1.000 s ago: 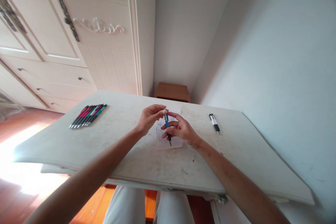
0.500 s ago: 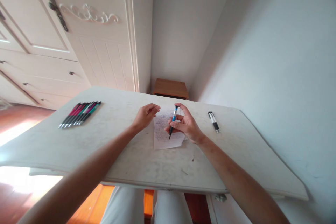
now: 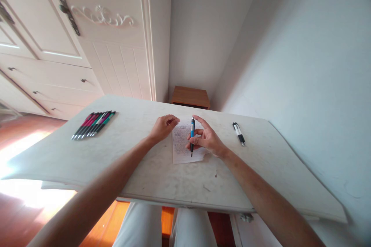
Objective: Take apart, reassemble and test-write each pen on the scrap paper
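My right hand (image 3: 206, 139) holds a blue ballpoint pen (image 3: 193, 129) with a black grip between thumb and fingers. The pen stands nearly upright, tip down, its index fingertip beside the top button. Beneath it lies a sheet of paper (image 3: 180, 152) covered in dense scribbles, with a torn lower right corner. My left hand (image 3: 164, 128) is beside the paper's upper left edge, fingers curled in with the thumb close to them, and nothing shows in it. Whether the pen tip touches the paper, I cannot tell.
A row of several coloured pens (image 3: 94, 124) lies at the left of the white table (image 3: 139, 177). On the right are two white-and-black pens (image 3: 239, 134). A white cabinet (image 3: 116, 58) stands behind at left, a small wooden stand (image 3: 190, 96) beyond the far edge, a wall (image 3: 304, 65) at right.
The blue pen has turned from a slant to nearly upright in my right hand. My left fingers and thumb have drawn a little closer together. The view has shifted slightly.
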`<state>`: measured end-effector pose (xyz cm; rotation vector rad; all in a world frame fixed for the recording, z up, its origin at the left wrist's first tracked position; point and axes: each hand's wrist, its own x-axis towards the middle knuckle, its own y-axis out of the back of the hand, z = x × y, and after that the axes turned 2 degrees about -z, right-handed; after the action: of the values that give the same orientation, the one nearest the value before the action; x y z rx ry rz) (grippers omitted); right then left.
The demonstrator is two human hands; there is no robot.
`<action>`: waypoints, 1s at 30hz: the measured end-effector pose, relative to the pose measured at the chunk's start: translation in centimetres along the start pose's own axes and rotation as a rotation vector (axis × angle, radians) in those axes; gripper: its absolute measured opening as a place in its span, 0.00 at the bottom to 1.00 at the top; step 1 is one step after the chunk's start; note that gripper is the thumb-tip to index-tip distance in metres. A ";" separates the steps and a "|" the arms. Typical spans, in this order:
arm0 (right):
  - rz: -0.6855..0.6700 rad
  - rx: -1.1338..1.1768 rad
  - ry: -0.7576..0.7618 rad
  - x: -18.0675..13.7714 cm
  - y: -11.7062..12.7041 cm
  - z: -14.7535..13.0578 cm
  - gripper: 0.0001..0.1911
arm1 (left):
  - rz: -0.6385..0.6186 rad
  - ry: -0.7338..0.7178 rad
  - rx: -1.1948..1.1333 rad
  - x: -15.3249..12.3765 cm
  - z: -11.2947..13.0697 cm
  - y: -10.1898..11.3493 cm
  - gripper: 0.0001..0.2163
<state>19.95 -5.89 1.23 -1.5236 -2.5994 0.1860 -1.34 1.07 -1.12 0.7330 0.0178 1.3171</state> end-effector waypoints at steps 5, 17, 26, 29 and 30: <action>0.047 -0.018 -0.015 0.0 -0.1 -0.1 0.46 | -0.025 -0.004 0.015 0.0 -0.1 -0.2 0.14; 0.000 -0.003 0.020 -0.1 -0.2 -0.1 0.48 | -0.059 -0.027 0.090 0.0 -0.3 -0.2 0.14; -0.003 -0.003 0.050 -0.3 -0.2 -0.3 0.44 | -0.092 -0.049 0.127 0.0 -0.5 -0.1 0.15; -0.028 0.019 0.049 -0.4 -0.2 -0.3 0.49 | -0.092 -0.043 0.133 0.0 -0.6 -0.1 0.15; -0.033 0.026 0.048 -0.4 -0.2 -0.3 0.50 | -0.092 -0.042 0.133 0.0 -0.6 -0.1 0.14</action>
<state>20.02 -6.29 1.50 -1.4575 -2.5731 0.1769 -1.50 1.32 -1.64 0.8625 0.1051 1.2207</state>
